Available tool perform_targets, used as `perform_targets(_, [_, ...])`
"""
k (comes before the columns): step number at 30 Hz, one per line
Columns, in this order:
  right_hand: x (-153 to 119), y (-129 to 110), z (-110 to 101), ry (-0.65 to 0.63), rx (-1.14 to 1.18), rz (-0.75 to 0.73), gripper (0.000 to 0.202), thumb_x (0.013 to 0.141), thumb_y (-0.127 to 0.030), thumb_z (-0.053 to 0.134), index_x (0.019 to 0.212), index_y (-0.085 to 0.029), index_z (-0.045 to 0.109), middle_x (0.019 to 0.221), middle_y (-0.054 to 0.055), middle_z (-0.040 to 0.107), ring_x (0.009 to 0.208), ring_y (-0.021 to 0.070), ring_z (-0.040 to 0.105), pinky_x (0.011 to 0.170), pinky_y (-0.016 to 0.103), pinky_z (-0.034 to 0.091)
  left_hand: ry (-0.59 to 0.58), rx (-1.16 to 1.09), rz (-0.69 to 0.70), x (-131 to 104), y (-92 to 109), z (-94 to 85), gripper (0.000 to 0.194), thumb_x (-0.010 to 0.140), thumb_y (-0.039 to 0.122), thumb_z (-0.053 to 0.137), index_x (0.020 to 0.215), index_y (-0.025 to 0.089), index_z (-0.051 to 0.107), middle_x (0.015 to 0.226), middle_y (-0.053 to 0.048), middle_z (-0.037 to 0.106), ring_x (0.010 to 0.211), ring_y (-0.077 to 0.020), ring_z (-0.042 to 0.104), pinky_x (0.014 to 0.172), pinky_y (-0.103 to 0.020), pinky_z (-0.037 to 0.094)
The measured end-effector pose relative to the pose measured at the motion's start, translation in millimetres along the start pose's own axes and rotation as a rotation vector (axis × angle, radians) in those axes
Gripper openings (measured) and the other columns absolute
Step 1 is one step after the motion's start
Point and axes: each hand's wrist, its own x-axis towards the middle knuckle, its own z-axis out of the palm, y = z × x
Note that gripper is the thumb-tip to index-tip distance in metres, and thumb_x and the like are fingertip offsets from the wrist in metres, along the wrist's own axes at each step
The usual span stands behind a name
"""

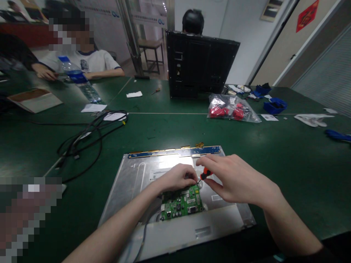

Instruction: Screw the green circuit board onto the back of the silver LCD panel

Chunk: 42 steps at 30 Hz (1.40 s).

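Note:
A silver metal display panel (128, 182) lies flat on the green table in front of me, with a blue circuit strip (175, 152) along its far edge. On the panel sits a green circuit board (182, 202). My right hand (233, 177) grips a small screwdriver (206, 173) with an orange and black handle, its shaft slanting down to the board's far right corner. Beside that tip is my left hand (179, 177), its fingers pinched together at the board's far edge. Whatever may be between those fingertips is hidden.
Black cables (93, 131) lie coiled to the left. Farther back are a water bottle (82, 82), an upright black monitor frame (201, 65) and a clear bag of red parts (233, 108). Blue items (275, 105) lie at right. A person (90, 64) sits across the table.

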Motion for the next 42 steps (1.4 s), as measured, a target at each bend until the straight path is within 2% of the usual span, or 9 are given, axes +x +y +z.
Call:
perform_targets(5, [-0.6,-2.3,0.8,-0.032,-0.001,-0.024,0.018,0.086,-0.012,0.047,0.102,-0.019,0.051,0.096,0.003,0.062,0.073,0.0158,0.054,0.058,0.029,0.029,-0.007,0.010,-0.012,0.6,-0.4,1.0,0.006,0.078,0.010,0.064,0.080,0.014,0.069,0.072,0.001,0.066,0.073,-0.0155,0.060,0.067,-0.022,0.042])
perform_targets(10, [0.4,1.2,6.0,0.026,-0.060,0.024,0.014,0.091,-0.022,0.053,0.105,-0.020,0.052,0.097,0.003,0.065,0.075,0.0173,0.058,0.057,0.029,0.027,-0.003,0.035,0.004,0.8,-1.2,1.7,0.008,0.077,0.008,0.063,0.078,0.014,0.068,0.076,0.001,0.066,0.073,-0.0147,0.059,0.067,-0.022,0.042])
perform_targets(14, [1.2,1.4,4.3,0.015,-0.067,0.058,0.012,0.093,-0.027,0.052,0.102,-0.020,0.053,0.092,0.003,0.065,0.074,0.0178,0.058,0.057,0.029,0.026,0.014,0.012,-0.004,0.4,-1.8,1.7,0.008,0.077,0.008,0.063,0.077,0.014,0.068,0.074,0.001,0.065,0.069,-0.0135,0.057,0.066,-0.021,0.042])
perform_targets(19, [-0.3,-2.8,-1.7,-0.013,0.017,-0.006,0.018,0.088,-0.019,0.049,0.106,-0.019,0.051,0.098,0.004,0.063,0.078,0.0176,0.056,0.058,0.029,0.028,-0.005,-0.006,0.012,0.6,-1.8,0.7,0.006,0.078,0.009,0.064,0.075,0.013,0.068,0.074,0.000,0.065,0.072,-0.0147,0.059,0.067,-0.022,0.042])
perform_targets(23, [0.0,-2.8,-0.5,-0.012,0.009,0.006,0.020,0.085,-0.014,0.047,0.104,-0.018,0.051,0.096,0.004,0.063,0.075,0.0172,0.055,0.058,0.029,0.028,-0.007,-0.004,-0.003,0.3,-0.4,0.6,0.008,0.077,0.007,0.063,0.075,0.013,0.068,0.072,0.001,0.065,0.070,-0.0142,0.059,0.067,-0.022,0.041])
perform_targets(27, [1.9,0.6,2.3,0.012,-0.027,0.055,0.017,0.089,-0.019,0.050,0.106,-0.018,0.052,0.095,0.005,0.065,0.073,0.0169,0.057,0.057,0.028,0.028,0.010,-0.011,-0.006,0.1,-1.1,1.6,0.009,0.077,0.007,0.064,0.080,0.013,0.070,0.075,0.000,0.066,0.071,-0.0147,0.059,0.067,-0.022,0.042])
perform_targets(34, [4.2,1.9,3.1,-0.035,-0.075,0.118,0.016,0.093,-0.034,0.052,0.100,-0.020,0.055,0.078,0.001,0.066,0.066,0.0170,0.058,0.055,0.028,0.025,0.016,0.013,0.010,-0.1,-1.7,1.2,0.009,0.078,0.006,0.064,0.080,0.013,0.070,0.074,0.000,0.065,0.070,-0.0136,0.058,0.067,-0.021,0.042])
perform_targets(39, [2.6,2.3,2.8,0.005,0.002,0.021,0.015,0.090,-0.024,0.050,0.104,-0.018,0.052,0.094,0.004,0.065,0.076,0.0172,0.058,0.059,0.028,0.028,0.017,-0.012,0.014,-1.2,-1.2,1.2,0.009,0.079,0.006,0.063,0.077,0.013,0.069,0.072,0.001,0.064,0.070,-0.0135,0.058,0.067,-0.021,0.043])
perform_targets(42, [2.2,4.5,2.7,-0.001,0.020,0.013,0.020,0.086,-0.018,0.048,0.106,-0.017,0.050,0.093,0.004,0.063,0.075,0.0166,0.055,0.059,0.028,0.028,0.002,-0.036,0.013,-0.8,-2.4,1.3,0.010,0.079,0.006,0.063,0.078,0.014,0.069,0.074,0.000,0.066,0.073,-0.0148,0.060,0.070,-0.022,0.045])
